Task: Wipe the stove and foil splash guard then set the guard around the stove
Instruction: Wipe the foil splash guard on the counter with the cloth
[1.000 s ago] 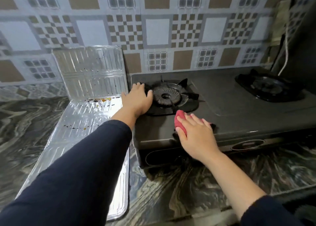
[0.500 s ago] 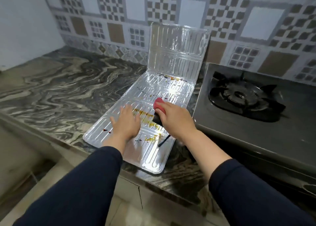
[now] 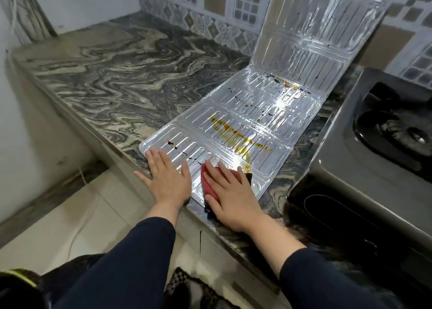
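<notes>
The foil splash guard (image 3: 268, 105) lies flat on the marble counter, its far panel leaning up against the tiled wall. Yellow-brown streaks and dark specks mark its middle panels. My left hand (image 3: 169, 176) presses flat on the guard's near left corner, fingers straight. My right hand (image 3: 230, 193) lies flat on a red sponge (image 3: 208, 187) with a dark underside, pressing it onto the guard's near panel. The dark gas stove (image 3: 364, 159) stands to the right, with one burner (image 3: 397, 131) in view.
The marble counter (image 3: 121, 74) stretches to the left of the guard up to a white wall. Its front edge runs under my wrists. Below lie a pale tiled floor and a patterned mat (image 3: 187, 290).
Both hands left the stove and came onto the foil guard. Since half a second ago they slid toward the guard's near edge, the right hand flattening over the sponge.
</notes>
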A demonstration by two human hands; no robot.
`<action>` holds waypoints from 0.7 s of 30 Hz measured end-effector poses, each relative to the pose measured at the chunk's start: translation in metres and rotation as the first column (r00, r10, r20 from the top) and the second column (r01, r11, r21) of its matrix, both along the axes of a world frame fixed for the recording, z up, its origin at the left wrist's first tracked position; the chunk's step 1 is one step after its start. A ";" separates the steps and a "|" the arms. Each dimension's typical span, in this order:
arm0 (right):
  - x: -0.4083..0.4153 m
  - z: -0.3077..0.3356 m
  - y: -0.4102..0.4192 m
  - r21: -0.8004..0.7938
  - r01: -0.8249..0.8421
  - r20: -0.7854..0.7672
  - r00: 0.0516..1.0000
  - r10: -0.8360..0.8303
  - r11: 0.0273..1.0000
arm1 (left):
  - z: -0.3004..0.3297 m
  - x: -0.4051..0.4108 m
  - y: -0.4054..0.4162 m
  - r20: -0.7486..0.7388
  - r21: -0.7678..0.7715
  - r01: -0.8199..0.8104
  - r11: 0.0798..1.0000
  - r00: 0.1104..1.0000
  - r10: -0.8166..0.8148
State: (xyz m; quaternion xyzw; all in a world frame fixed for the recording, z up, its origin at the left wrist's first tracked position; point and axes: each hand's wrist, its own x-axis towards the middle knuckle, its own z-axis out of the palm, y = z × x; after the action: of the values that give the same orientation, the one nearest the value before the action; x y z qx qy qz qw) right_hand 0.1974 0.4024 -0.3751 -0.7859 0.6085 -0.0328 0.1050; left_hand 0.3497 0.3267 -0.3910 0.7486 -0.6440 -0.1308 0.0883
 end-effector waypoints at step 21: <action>-0.087 -0.007 -0.158 0.036 0.762 -0.047 0.647 -0.761 0.646 | -0.005 0.003 -0.004 0.188 0.017 0.028 0.999 0.982 -0.031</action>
State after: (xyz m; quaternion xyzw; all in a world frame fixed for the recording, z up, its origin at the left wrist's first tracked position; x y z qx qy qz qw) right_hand 0.1103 0.2449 -0.3822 -0.4553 0.8841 -0.0472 0.0940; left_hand 0.3526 0.3228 -0.3962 0.7485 -0.6596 -0.0654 0.0199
